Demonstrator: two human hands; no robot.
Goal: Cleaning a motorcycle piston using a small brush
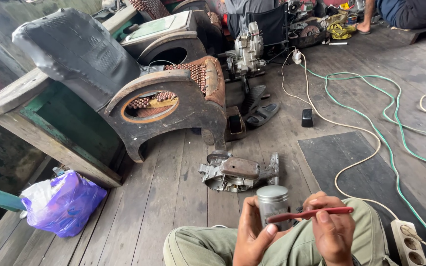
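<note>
Head view, looking down at lap and wooden plank floor (173,197). Left hand (252,236) clamped round a small metal cylinder (272,203), grey, flat lidded top, held upright over the knees in olive trousers (198,246). Right hand (331,231) closed on a thin red-handled tool (311,213), lying near horizontal, its left tip touching the left thumb just in front of the cylinder. Hands close together, nearly touching, low centre of frame.

On the floor just beyond the cylinder: a small engine part (235,172) with a rusty brown cover. Right of it a dark rubber mat (351,167), white cable (356,162) and green cable (395,148) looping across, white power strip (408,241) at lower right. Behind: worn wooden seat frame (173,108) with beaded cover, black cushion (75,49) leaning on it, grey sandals (260,111), another engine (247,49). Purple plastic bag (65,202) lower left. Another person's foot (366,24) at top right, well apart.
</note>
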